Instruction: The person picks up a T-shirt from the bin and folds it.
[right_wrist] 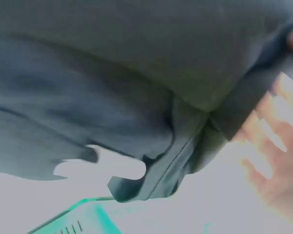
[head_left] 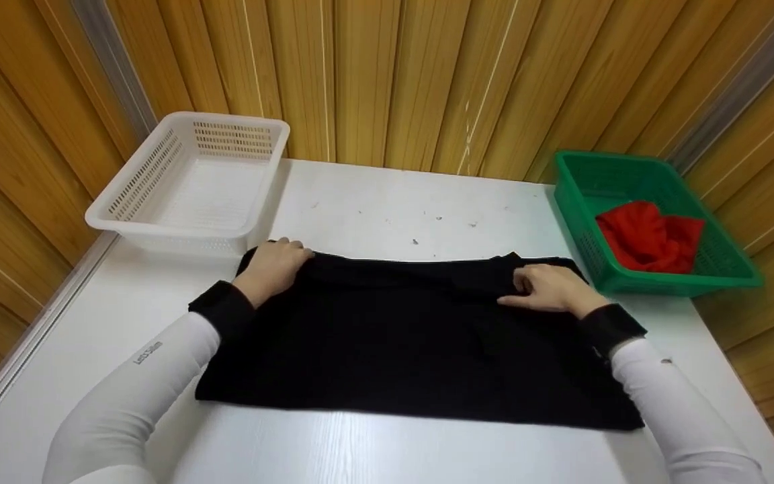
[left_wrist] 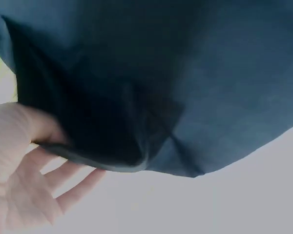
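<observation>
A black cloth point(head_left: 394, 349) lies spread across the white, dark-flecked surface point(head_left: 367, 208), pinched in my left grip point(head_left: 276, 267) at its ten o'clock and in my right grip point(head_left: 551, 288) at its two. Beyond it stand a white basket point(head_left: 172, 231) at ten o'clock and a green basket point(head_left: 676, 282) holding red fabric point(head_left: 649, 235) at two, with wood-grained walls point(head_left: 367, 81) at nine, twelve and three.

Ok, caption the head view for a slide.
Left hand and right hand grip a black cloth near a white basket and green basket holding red fabric.
</observation>
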A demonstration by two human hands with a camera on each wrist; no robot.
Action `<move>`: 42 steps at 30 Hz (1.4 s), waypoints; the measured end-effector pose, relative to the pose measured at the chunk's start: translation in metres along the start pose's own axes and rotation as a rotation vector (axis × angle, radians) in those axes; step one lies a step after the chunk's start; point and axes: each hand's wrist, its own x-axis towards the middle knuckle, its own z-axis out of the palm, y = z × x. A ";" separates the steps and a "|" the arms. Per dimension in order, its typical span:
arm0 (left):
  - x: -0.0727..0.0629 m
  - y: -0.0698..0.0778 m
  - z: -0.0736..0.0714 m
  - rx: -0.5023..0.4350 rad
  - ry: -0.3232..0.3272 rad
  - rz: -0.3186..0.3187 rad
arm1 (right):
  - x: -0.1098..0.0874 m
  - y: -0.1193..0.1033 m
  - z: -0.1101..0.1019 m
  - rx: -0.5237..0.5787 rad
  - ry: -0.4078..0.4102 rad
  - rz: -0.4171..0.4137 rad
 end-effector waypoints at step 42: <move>-0.014 -0.028 -0.007 0.041 0.111 0.115 | -0.018 -0.011 -0.062 0.251 -0.008 -0.112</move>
